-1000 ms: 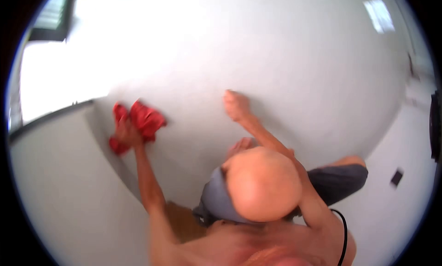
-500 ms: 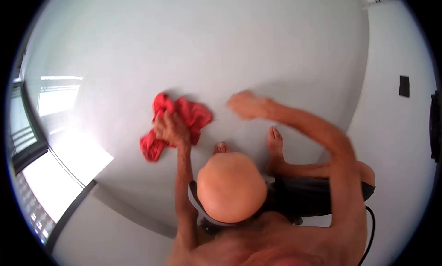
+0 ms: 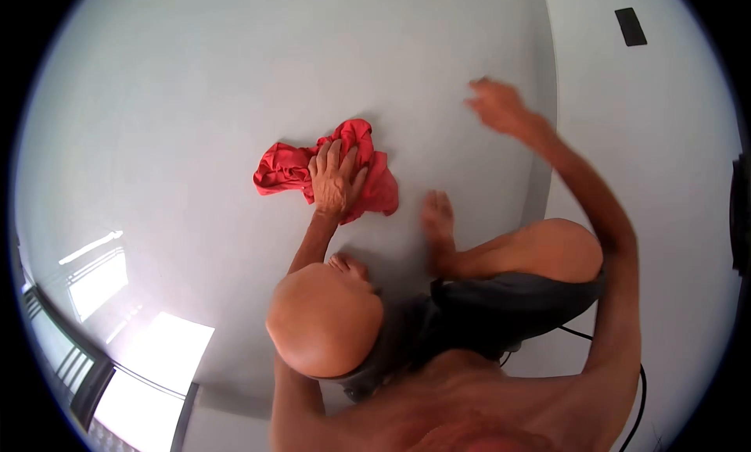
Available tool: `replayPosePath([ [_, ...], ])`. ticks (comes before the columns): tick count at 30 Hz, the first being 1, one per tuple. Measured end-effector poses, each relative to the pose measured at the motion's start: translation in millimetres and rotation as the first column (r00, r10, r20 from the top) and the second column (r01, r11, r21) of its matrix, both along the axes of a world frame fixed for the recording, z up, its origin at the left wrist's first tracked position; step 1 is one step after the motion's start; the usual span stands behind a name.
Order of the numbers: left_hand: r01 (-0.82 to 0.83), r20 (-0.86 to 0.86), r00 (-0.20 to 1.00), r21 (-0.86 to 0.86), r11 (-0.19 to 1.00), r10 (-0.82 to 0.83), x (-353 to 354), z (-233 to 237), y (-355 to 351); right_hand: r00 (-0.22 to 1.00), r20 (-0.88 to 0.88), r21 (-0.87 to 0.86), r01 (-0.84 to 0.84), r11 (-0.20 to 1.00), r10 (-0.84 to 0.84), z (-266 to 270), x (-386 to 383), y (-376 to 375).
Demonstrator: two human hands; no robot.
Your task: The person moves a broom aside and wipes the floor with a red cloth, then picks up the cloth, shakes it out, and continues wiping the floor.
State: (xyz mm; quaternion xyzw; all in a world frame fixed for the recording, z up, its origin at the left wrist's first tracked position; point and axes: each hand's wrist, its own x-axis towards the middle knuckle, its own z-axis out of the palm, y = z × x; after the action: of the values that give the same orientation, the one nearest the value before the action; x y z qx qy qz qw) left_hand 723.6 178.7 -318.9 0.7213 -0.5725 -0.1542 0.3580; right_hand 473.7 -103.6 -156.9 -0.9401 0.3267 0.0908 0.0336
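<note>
A crumpled red cloth (image 3: 379, 184) lies on the glossy pale floor in the middle of the view. My left hand (image 3: 332, 178) is on top of it, fingers somewhat apart and pressed into its folds, with the cloth bunched on both sides. Off to the right, my right hand (image 3: 499, 106) hangs free of the cloth and holds nothing. Its outline is a little blurred, but its fingers look apart.
My bare feet (image 3: 440, 217) and bent knees (image 3: 325, 319) are close behind the cloth. A pale wall (image 3: 649, 139) with a dark rectangular plate (image 3: 630, 26) runs along the right. At lower left, a bright window (image 3: 137, 409) reflects on the floor. A black cable (image 3: 637, 405) hangs at lower right.
My left hand and the red cloth have shifted right and slightly up in the view. My right hand has swung up and right, away from the cloth. The camera view has turned too.
</note>
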Motion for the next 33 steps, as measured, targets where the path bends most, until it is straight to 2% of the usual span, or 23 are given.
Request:
replayPosePath([
  [1,0.036,0.215,0.976,-0.038,0.999,-0.027,3,-14,6,1.000,-0.013,0.151,0.015,0.988,-0.013,-32,15,22],
  [2,0.033,0.217,0.976,-0.019,0.999,-0.028,4,-21,7,0.999,0.049,0.189,0.012,0.982,-0.022,-74,33,47],
  [4,0.017,0.221,0.975,0.006,1.000,-0.018,7,-22,12,0.958,0.234,0.166,-0.206,0.964,0.164,-136,72,95],
  [5,0.002,0.218,0.976,0.021,1.000,-0.007,8,-28,9,0.890,0.409,0.143,-0.281,0.949,0.202,-159,97,119],
  [6,-0.029,0.253,0.967,0.023,0.999,0.022,8,-45,10,0.870,0.443,0.217,-0.339,0.915,0.217,-170,124,136],
  [9,-0.222,0.283,0.937,0.026,0.975,0.205,5,-54,17,0.835,0.461,0.180,-0.421,0.889,0.302,-154,159,162],
  [13,-0.406,0.352,0.860,0.032,0.913,0.370,2,-47,13,0.768,0.462,0.049,-0.522,0.852,0.444,-160,175,158],
  [19,-0.484,0.440,0.797,0.058,0.873,0.413,4,-22,23,0.708,0.427,-0.128,-0.569,0.812,0.563,-165,167,163],
  [23,-0.295,0.370,0.898,0.105,0.950,0.238,25,-26,32,0.750,0.416,-0.166,-0.493,0.854,0.514,-165,146,174],
  [25,-0.132,0.320,0.943,0.104,0.986,0.092,34,-15,26,0.801,0.427,-0.107,-0.417,0.903,0.420,-159,135,181],
  [27,0.041,0.264,0.962,0.124,0.991,-0.073,31,-21,17,0.834,0.461,0.001,-0.343,0.939,0.304,-176,107,188],
  [30,0.317,0.109,0.935,0.165,0.934,-0.337,-6,-19,-49,0.900,0.421,0.037,-0.143,0.989,0.115,-198,45,164],
  [31,0.404,0.036,0.908,0.190,0.895,-0.418,-18,-15,-68,0.905,0.424,0.050,-0.066,0.997,0.038,-203,26,157],
  [33,0.585,-0.072,0.811,0.127,0.801,-0.580,-38,-8,-101,0.905,0.420,0.032,0.066,0.997,-0.074,-201,-12,148],
])
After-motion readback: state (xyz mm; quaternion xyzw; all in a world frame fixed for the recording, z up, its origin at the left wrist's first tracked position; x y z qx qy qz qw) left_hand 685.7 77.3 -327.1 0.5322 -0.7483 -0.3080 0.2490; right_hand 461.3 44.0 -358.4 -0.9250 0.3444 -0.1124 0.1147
